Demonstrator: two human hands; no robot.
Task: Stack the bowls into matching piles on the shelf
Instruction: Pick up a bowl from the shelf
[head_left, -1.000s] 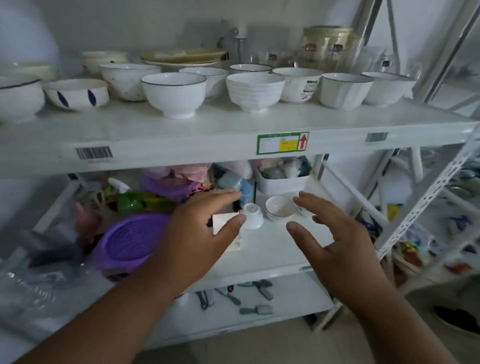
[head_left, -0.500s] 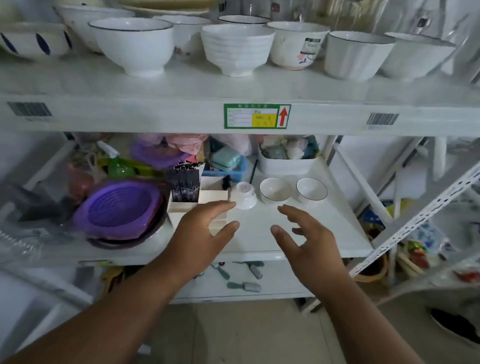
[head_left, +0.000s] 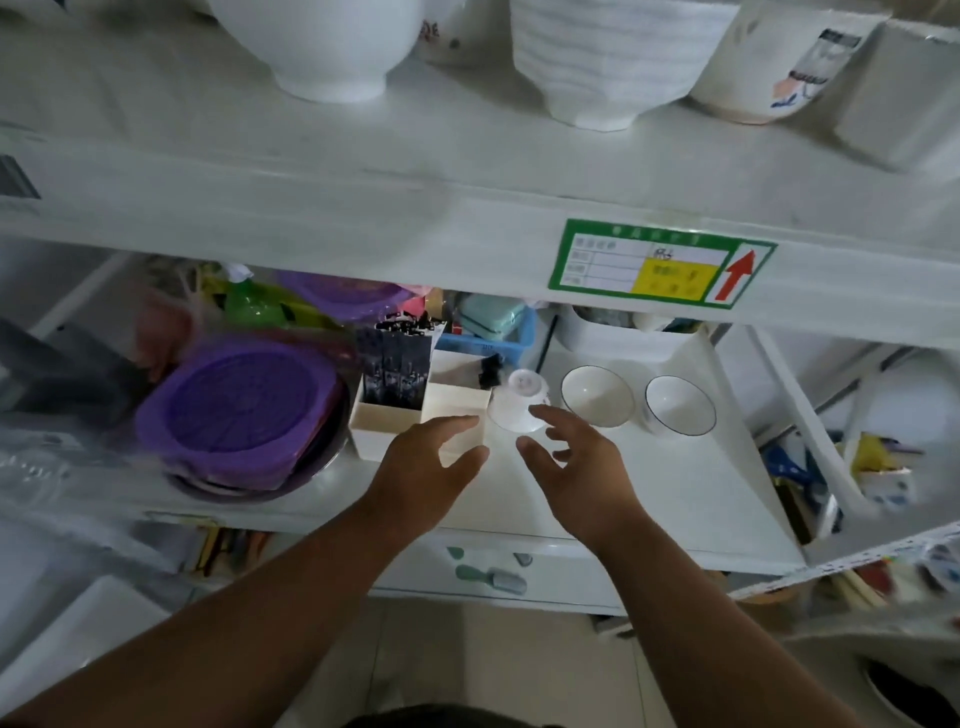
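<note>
On the lower shelf (head_left: 649, 488) a small white bowl (head_left: 518, 402) lies upside down. Two upright small white bowls stand to its right: one plain (head_left: 597, 396), one with a dark rim (head_left: 679, 405). My left hand (head_left: 431, 467) hovers open just left of the overturned bowl, over a cream box. My right hand (head_left: 571, 467) is open too, its fingertips almost at that bowl's near side. Neither hand holds anything. The upper shelf (head_left: 363, 208) carries larger white bowls (head_left: 332, 47), only their lower halves in view.
A cream divided box (head_left: 410, 415) with dark packets sits left of the overturned bowl. A purple strainer (head_left: 239, 410) in a metal basin fills the shelf's left part. A white bin (head_left: 618, 332) and blue basket stand behind. Slanted metal braces (head_left: 810, 426) frame the right side.
The view has dropped toward the lower shelf. Both hands have moved forward and closer together, toward the overturned small bowl.
</note>
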